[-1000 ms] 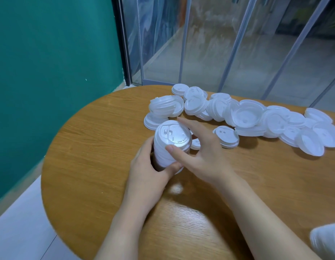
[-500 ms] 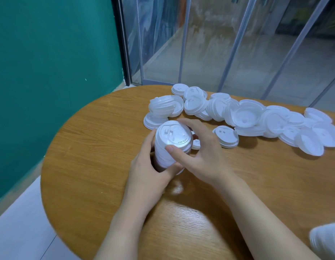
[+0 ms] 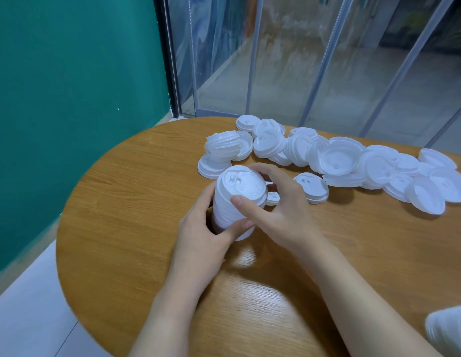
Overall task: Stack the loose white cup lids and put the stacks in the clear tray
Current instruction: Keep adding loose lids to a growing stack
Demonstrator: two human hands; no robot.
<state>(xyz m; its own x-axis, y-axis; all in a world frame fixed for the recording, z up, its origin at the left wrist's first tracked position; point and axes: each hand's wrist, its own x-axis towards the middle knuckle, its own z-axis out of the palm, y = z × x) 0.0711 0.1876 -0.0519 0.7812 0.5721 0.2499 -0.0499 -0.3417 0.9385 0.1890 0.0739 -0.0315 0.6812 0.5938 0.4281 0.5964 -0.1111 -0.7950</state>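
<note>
On the left I see my left hand (image 3: 203, 228) wrapped round the lower part of the stack of lids (image 3: 237, 202), thumb curled across its near side, fingers hidden behind it. The stack stands on the wooden table (image 3: 136, 202), leaning slightly away from me. I judge it very light: thin moulded plastic, glossy and slick, each lid a shallow dome with a raised rim and a small sip tab on top. Nested lids like these flex and can slide or splay apart, so I would hold the column by its sides with both hands, low and high, rather than squeeze the top lid.

My right hand (image 3: 281, 210) cups the upper part, thumb pressed on the near rim, fingers curled over the far edge.

Just beside it to the right lies a single lid (image 3: 312, 188), top up. Beyond, the loose lids (image 3: 353, 163) sprawl in an overlapping band across the table, some upside down, some tilted on edge.

At the far right corner a blurred white shape (image 3: 448, 328) shows; I cannot tell what it is. The clear tray is not in view.
</note>
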